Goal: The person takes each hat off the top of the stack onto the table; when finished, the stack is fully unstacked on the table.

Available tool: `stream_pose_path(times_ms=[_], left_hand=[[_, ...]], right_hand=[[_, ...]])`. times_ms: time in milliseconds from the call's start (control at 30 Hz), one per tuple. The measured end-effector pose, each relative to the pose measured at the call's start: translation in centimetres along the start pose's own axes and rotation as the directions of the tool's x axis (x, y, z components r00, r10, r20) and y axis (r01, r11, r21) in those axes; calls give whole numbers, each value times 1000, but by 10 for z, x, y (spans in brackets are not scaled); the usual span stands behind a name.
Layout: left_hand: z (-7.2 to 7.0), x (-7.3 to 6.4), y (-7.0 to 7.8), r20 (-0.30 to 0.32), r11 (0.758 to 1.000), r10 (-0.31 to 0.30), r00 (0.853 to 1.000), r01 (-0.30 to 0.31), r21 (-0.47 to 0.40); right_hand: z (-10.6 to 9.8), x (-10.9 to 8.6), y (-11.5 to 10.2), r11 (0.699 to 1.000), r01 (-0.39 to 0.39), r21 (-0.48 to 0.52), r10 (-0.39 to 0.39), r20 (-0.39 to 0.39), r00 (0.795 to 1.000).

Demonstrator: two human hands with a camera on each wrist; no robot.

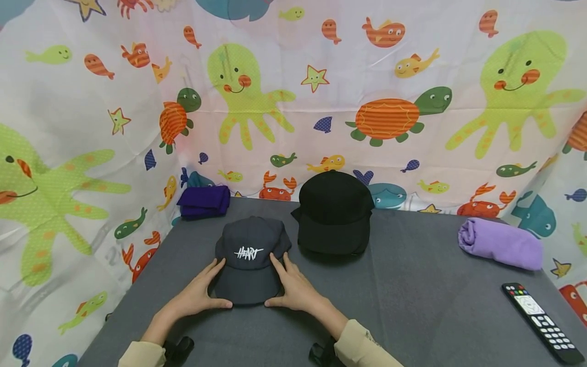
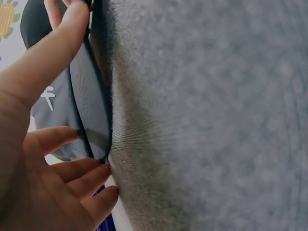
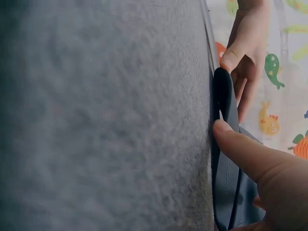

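Observation:
A dark navy baseball cap (image 1: pixel 252 283) with white "HEART" lettering sits on the grey table, brim toward me. On its left side is my left hand (image 1: pixel 198 291), thumb at the brim's front edge and fairly straight fingers touching the side. My right hand (image 1: pixel 298 286) mirrors it on the right, its fingers against the crown and its thumb at the brim's front corner. In the right wrist view, the right thumb (image 3: pixel 245 149) touches the brim's lower edge. The left wrist view shows the left fingers (image 2: pixel 86 178) spread along the cap.
A black cap (image 1: pixel 335 204) stands just right of the navy one. Folded dark purple cloth (image 1: pixel 204 202) lies at the back left. Rolled lilac cloth (image 1: pixel 500 243) and a black remote control (image 1: pixel 541 321) lie on the right. A sea-animal printed curtain (image 1: pixel 284 117) borders the table (image 1: pixel 412 306).

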State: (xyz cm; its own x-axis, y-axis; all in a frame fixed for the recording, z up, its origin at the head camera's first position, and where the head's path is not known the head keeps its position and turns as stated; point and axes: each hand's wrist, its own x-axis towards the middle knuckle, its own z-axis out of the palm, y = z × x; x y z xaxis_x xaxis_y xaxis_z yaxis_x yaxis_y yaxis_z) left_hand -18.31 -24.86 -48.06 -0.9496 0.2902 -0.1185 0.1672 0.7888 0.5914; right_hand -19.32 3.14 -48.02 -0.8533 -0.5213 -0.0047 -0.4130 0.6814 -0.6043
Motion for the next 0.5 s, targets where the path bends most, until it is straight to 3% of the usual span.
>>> stream_pose_path(times_ms=[367, 500], left_hand=[[-3, 15, -4, -49, 999, -17, 999, 19, 38], [-3, 19, -7, -66, 999, 5, 998, -2, 39]], right_hand=[[-2, 15, 6, 999, -7, -37, 4, -62, 998], [-5, 21, 11, 1000, 13, -25, -15, -62, 998]])
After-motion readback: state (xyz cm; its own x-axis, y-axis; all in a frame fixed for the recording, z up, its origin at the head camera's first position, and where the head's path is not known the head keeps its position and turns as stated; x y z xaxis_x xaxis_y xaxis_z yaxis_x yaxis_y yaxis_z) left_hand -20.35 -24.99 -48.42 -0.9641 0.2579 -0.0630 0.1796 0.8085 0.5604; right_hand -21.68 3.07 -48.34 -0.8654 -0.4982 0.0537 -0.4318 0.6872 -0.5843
